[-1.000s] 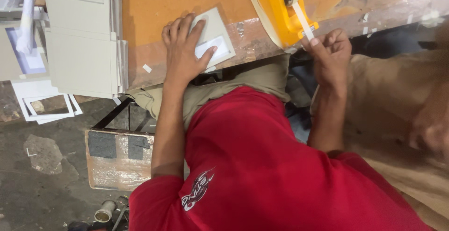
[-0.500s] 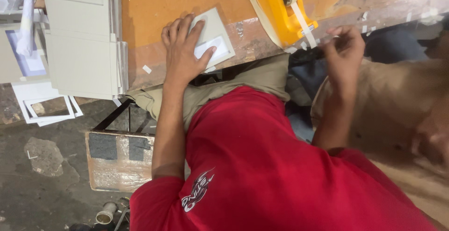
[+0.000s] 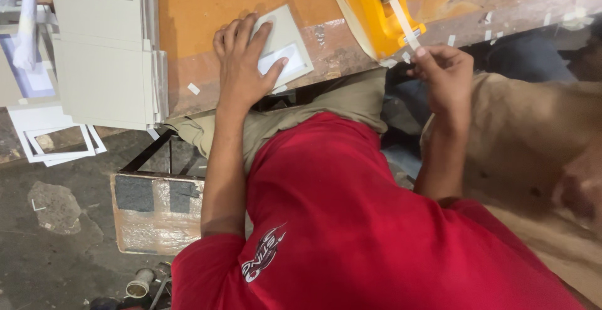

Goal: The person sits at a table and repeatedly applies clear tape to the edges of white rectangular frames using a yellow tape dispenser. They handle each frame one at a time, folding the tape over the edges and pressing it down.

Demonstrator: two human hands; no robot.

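The card (image 3: 285, 49), a small grey piece with a pale window cut in it, lay flat near the front edge of the surface (image 3: 200, 9). The left hand (image 3: 241, 65) was spread open on top of it, fingers splayed and pressing it down, holding nothing closed in its grip. It had not shifted over the last second, and neither had the card.

The change was on the other side. The right hand (image 3: 442, 74) had dipped away from the yellow dispenser (image 3: 367, 12) half a second before and had now come back up to its lower end, thumb and forefinger pinched shut on the tip of the tape (image 3: 404, 24) that ran down from the roll. The strip looked taut between roll and fingers, not yet torn free, so I took it that a fresh length was being drawn while the card was kept ready.

Further left stood a stack of grey boards (image 3: 103, 53), with white frames (image 3: 56, 137) on the floor below it.
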